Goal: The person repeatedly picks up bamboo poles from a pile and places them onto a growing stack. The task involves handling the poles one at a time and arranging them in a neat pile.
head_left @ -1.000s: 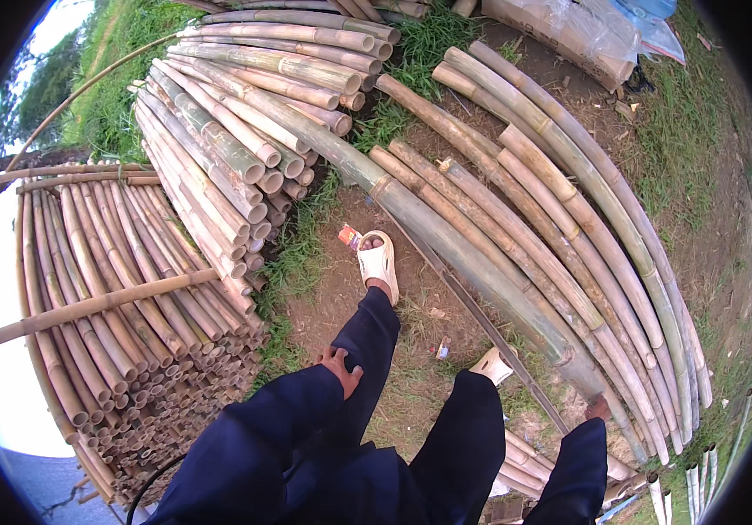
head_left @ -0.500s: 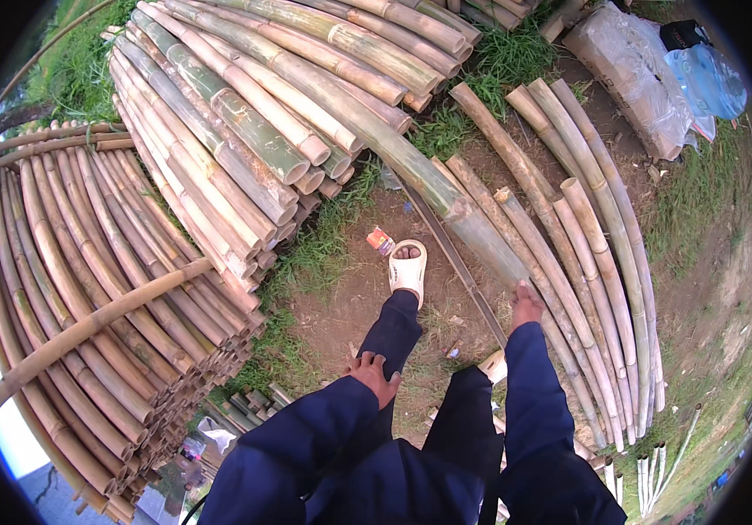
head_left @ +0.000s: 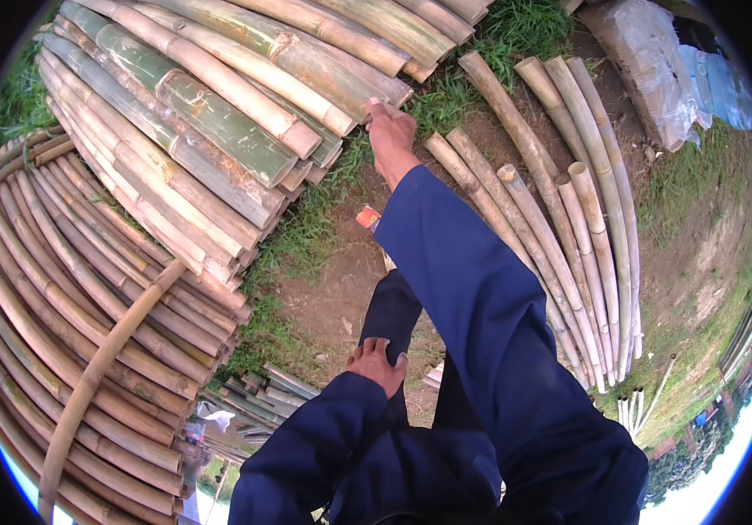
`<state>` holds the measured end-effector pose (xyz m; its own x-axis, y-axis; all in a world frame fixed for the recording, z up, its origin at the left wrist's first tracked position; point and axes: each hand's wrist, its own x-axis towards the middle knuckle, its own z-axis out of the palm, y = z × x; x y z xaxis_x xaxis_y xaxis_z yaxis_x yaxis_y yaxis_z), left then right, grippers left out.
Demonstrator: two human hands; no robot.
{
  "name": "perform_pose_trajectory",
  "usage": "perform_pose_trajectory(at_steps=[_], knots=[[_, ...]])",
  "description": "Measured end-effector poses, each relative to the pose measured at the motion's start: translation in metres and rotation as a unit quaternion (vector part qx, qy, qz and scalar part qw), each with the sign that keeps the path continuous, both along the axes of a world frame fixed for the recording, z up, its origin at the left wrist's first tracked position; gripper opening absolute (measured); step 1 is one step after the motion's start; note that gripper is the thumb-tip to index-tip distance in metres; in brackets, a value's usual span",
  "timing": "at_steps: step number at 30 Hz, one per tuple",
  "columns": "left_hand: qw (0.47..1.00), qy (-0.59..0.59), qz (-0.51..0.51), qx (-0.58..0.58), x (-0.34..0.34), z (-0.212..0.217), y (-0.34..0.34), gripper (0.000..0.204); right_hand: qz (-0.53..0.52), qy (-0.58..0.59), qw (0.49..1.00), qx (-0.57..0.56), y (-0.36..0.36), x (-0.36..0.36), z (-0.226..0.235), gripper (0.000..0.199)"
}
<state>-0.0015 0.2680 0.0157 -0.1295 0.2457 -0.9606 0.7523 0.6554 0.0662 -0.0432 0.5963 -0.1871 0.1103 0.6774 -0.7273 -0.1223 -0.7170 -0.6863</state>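
In the view from the head, the right hand (head_left: 391, 133) reaches far out, a bit right of the middle, and its fingers touch the near end of a fat, pale green bamboo pole (head_left: 328, 74). The fingers are a little bent, but I cannot tell if they grip the pole or just press on it. That pole lies on top of a big pile of poles (head_left: 210, 109) at the far left, with its end close to the ends of the others. The left hand (head_left: 379, 365) is open and lies flat, with its fingers spread, on the dark pants leg (head_left: 391, 311). Both arms wear blue sleeves (head_left: 481, 289). On the near left is another big stack of thinner poles (head_left: 144, 350), and one brown pole (head_left: 100, 376) goes across the top of it. On the right, a row of long poles (head_left: 593, 210) lies on the ground, well apart from the pile. At the far right is a brown bundle (head_left: 625, 70) with clear plastic on it, and blue plastic (head_left: 722, 87) is just beside it. A small orange packet (head_left: 367, 218) lies on the dirt, next to the right sleeve and near green grass (head_left: 297, 227).
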Motion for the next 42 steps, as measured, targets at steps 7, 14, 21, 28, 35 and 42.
perform_pose_trajectory(at_steps=[7,14,21,28,35,42], knots=[[1.0,-0.013,0.019,-0.008,-0.014,-0.009,0.009,0.06,0.047,0.053,0.997,-0.009,-0.009,0.048,-0.006,0.036],[1.0,-0.01,-0.01,-0.027,-0.011,-0.009,0.013,0.059,0.193,-0.243,0.949,-0.053,-0.118,0.231,-0.052,0.029],[0.999,0.001,-0.042,0.019,0.025,0.0,-0.001,0.052,0.251,-0.502,0.819,-0.117,-0.216,0.44,-0.062,0.054],[0.989,0.003,-0.137,0.055,0.078,0.0,-0.051,0.05,0.371,-0.588,0.718,0.035,-0.247,0.558,-0.102,0.071],[0.98,0.059,-0.185,0.036,0.106,-0.001,-0.084,0.053,0.414,-0.582,0.7,0.017,-0.23,0.579,-0.114,0.066],[0.979,0.085,-0.186,0.012,0.109,0.001,-0.083,0.058,0.492,-0.581,0.648,0.033,-0.243,0.571,-0.097,0.053]])
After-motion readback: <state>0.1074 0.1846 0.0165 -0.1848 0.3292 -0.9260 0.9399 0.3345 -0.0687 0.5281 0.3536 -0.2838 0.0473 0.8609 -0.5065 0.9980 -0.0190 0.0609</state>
